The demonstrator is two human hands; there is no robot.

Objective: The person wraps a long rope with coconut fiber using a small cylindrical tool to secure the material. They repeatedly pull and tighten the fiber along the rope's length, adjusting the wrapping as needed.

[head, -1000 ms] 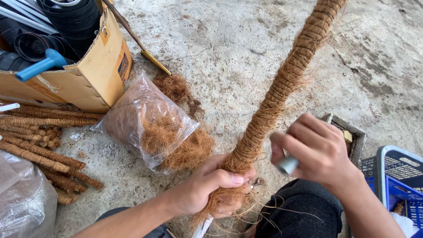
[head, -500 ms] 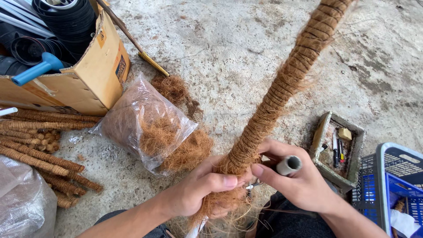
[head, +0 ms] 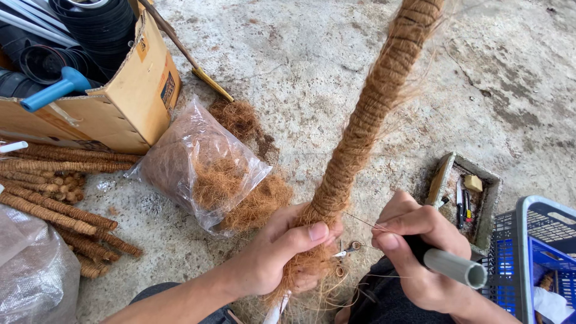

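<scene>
At my far left a clear plastic sack (head: pixel 30 270) sits beside a heap of finished fibre-wrapped sticks (head: pixel 54 198) on the concrete floor (head: pixel 288 66). Behind them stands a cardboard box (head: pixel 129 102) of black pots (head: pixel 99 24), with a blue handle (head: pixel 54 90) poking out. Next comes a clear bag of loose coconut fibre (head: pixel 204 165), some of it spilled beside the opening.

My left hand (head: pixel 282 249) is closed around the lower end of the long fibre-wrapped pole (head: pixel 366 117), thumb across the front, pinching the loose fibre there. The pole runs from that grip up and away to the top right of my view. Just to its right, my right hand (head: pixel 420 246) is wrapped around a grey tube (head: pixel 456 267), and a thin thread (head: pixel 363 221) stretches from those fingers back to the pole, so both hands sit at its base, near each other.

Further right are a small grey tray of tools (head: pixel 489 186) and a blue crate (head: pixel 540 240).
</scene>
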